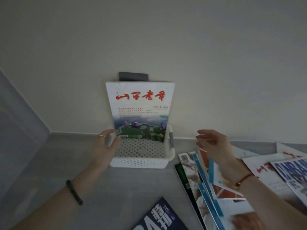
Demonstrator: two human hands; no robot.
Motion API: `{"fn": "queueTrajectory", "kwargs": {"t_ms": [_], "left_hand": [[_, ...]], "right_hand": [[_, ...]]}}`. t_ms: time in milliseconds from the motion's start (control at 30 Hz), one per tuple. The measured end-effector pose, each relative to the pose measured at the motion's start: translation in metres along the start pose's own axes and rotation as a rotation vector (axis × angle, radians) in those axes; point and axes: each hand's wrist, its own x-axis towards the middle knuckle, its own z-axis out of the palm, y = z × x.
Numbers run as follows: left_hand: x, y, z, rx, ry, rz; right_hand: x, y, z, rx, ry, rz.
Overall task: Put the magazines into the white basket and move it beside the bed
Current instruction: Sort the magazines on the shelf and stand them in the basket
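Your white basket [141, 161] sits on the grey floor [116, 185] against the wall [149, 39], and everything else is placed from it. One magazine [141, 112] stands upright inside the basket, leaning back on the wall, its white cover with red lettering and a landscape picture facing you. It hides the basket's far wall and most of a dark grey block [132, 76] fixed to the wall just above it.

Your left hand [103, 150] is at the basket's left side, fingers curled loosely over the rim and left handle, thumb near the magazine's lower left corner. You cannot tell whether that grip is closed on the rim or only resting there, since the fingertips are partly hidden. A ring and a dark bead bracelet [74, 192] show on that arm.

Your right hand [214, 145] hovers to the right of the basket, fingers spread and blurred, its grip open and empty. A red cord [245, 178] circles that wrist.

Below that hand, right of the basket, loose magazines [204, 188] fan out in an overlapping pile; your forearm covers part of them and the frame cuts off their lower ends. Further right, two more covers [282, 171] run out of view. Nearer you than the basket, a dark blue magazine [159, 216] is cut off at the bottom edge.
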Motion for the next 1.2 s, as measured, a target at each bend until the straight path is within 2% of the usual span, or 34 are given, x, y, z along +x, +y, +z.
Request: {"fn": "queueTrajectory", "kwargs": {"t_ms": [67,133,267,400,500,567,633,733,800,867,1033,1133,1200], "left_hand": [[-0.036,-0.006,-0.002,0.053,-0.01,0.075],[-0.074,-0.015,-0.001,0.045,-0.071,0.069],[-0.151,-0.038,0.01,0.031,-0.216,-0.032],[-0.209,-0.062,0.015,0.11,-0.365,-0.21],[-0.239,-0.077,0.014,0.248,-0.242,-0.267],[-0.258,-0.077,0.012,0.265,-0.121,-0.444],[-0.276,-0.08,0.011,0.146,-0.038,-0.616],[-0.296,-0.079,0.013,-0.179,0.12,-0.651],[-0.304,-0.075,0.011,-0.391,0.199,-0.751],[-0.306,-0.081,0.004,-0.459,0.228,-0.83],[-0.313,-0.074,-0.007,-0.722,-0.024,-0.871],[-0.311,-0.065,-0.005,-0.749,-0.158,-0.766],[-0.299,-0.06,-0.008,-0.72,-0.19,-0.675]], "right_hand": [[-0.03,0.014,-0.026,-0.043,-0.014,0.014],[-0.067,0.027,-0.043,-0.046,-0.038,0.036],[-0.144,0.068,-0.05,-0.102,-0.237,0.134],[-0.199,0.108,-0.035,-0.09,-0.384,0.339],[-0.227,0.122,-0.022,-0.179,-0.445,0.335],[-0.239,0.132,-0.015,-0.265,-0.429,0.289],[-0.245,0.138,-0.007,-0.351,-0.387,0.231],[-0.246,0.138,0.002,-0.436,-0.342,0.184],[-0.245,0.139,0.006,-0.488,-0.313,0.205],[-0.243,0.14,0.009,-0.535,-0.309,0.211],[-0.24,0.137,0.015,-0.592,-0.316,0.293],[-0.235,0.13,0.017,-0.607,-0.338,0.348],[-0.228,0.127,0.017,-0.581,-0.382,0.35]]}}
